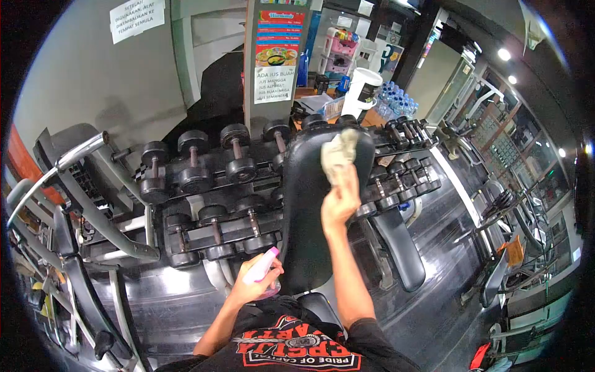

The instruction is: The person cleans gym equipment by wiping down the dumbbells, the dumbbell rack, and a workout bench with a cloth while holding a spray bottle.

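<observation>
The right hand (pixel 339 201) is clamped on a crumpled cloth (pixel 338 154), pressing it to the far, upper part of the upright black bench pad (pixel 307 211); the left hand (pixel 253 286), lower and nearer, grips a spray bottle (pixel 261 268). The pad looks firm and slick, the cloth soft and limp, best bunched in the fist; the bottle seems light, held round its body.

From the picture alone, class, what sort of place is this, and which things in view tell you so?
Most likely a gym. A rack of dumbbells stands behind a padded bench back, with weight machines around. The right hand presses a cloth on the pad; the left hand holds a spray bottle.
</observation>
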